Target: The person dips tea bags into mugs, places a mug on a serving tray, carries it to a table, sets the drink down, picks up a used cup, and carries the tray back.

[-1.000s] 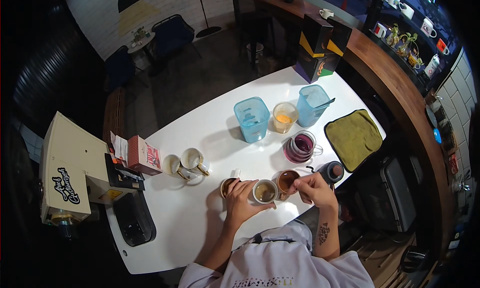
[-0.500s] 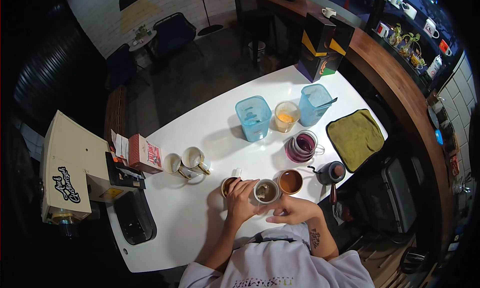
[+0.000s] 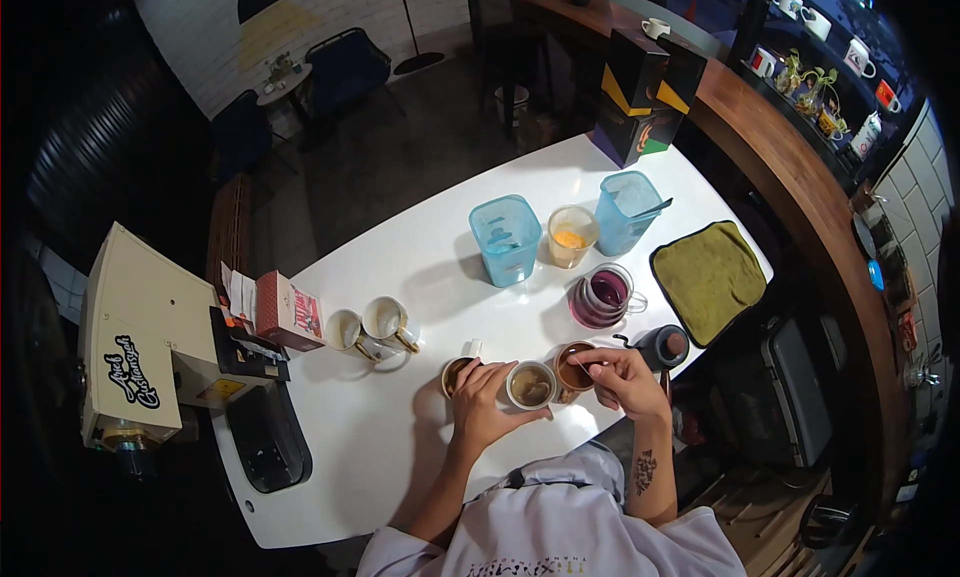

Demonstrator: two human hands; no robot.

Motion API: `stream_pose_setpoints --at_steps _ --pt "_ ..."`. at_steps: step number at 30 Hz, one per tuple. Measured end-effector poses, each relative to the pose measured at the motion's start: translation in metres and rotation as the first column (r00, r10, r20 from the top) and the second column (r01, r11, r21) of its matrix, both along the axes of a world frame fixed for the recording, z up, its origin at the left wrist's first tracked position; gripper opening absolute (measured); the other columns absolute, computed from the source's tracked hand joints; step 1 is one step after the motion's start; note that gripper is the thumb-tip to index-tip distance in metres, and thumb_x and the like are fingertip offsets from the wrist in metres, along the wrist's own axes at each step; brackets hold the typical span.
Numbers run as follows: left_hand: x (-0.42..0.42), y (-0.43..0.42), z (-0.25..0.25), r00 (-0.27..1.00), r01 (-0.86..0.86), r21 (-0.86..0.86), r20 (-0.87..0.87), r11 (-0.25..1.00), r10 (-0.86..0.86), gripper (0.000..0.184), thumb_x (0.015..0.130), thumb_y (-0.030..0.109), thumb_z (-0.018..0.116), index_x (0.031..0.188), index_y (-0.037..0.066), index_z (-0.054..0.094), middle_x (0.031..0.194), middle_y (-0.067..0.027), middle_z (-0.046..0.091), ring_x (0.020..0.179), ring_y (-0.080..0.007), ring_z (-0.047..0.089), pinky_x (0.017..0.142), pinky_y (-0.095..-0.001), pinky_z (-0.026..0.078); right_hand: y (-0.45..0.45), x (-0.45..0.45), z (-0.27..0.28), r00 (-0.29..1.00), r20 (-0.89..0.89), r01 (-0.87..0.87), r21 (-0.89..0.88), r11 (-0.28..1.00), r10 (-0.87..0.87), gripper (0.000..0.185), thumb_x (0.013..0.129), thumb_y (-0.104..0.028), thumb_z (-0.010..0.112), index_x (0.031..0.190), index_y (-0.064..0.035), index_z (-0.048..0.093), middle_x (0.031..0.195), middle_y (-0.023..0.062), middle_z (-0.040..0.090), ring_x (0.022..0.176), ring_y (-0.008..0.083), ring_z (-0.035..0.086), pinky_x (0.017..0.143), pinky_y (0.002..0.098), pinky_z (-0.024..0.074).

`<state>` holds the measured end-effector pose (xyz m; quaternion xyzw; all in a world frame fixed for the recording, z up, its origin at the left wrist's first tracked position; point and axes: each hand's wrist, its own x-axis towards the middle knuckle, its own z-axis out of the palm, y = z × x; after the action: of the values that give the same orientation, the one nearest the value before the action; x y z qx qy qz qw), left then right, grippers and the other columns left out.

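My left hand (image 3: 482, 405) curls around the near side of a glass cup (image 3: 531, 385) holding murky brown liquid, its thumb along the lower edge. Just beyond those fingers, partly covered, is another cup (image 3: 453, 377) with a dark inside. My right hand (image 3: 628, 382) is pinched above a cup of brown liquid (image 3: 574, 375) to the right. Something thin seems to be between its fingertips, too small to make out. Close by on the right stands a dark grey pot (image 3: 662, 347), partly behind my right hand.
Farther back are a carafe of purple liquid (image 3: 603, 295), two blue containers (image 3: 505, 242) (image 3: 628, 215) and a glass with orange contents (image 3: 572, 239). Two mugs (image 3: 385, 319) (image 3: 345, 330) stand left, near a grinder-like machine (image 3: 140, 327). A green cloth (image 3: 710, 282) lies right.
My right hand has moved from below the middle cup, up and right, to above the cup of brown liquid. The pale lump in the middle cup looks different. My left hand stays put.
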<state>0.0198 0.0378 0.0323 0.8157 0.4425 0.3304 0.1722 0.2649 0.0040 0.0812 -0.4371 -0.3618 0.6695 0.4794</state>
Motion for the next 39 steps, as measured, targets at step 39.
stream_pose_setpoints --at_steps 39 --pt "-0.005 0.003 -0.016 1.000 0.027 0.026 -0.005 0.999 -0.026 0.078 0.058 0.056 0.088 0.112 0.005 0.068 0.107 -0.0091 0.070 0.104 -0.0239 0.065 0.107 -0.0464 0.039 0.003 -0.040 0.003 0.714 0.546 -0.670 0.353 0.653 0.438 0.034 0.092 -0.017 0.068 0.119 0.0022 0.065 0.106 0.0194 0.070 0.079 0.0243 0.067 0.070 0.0347 0.0521"
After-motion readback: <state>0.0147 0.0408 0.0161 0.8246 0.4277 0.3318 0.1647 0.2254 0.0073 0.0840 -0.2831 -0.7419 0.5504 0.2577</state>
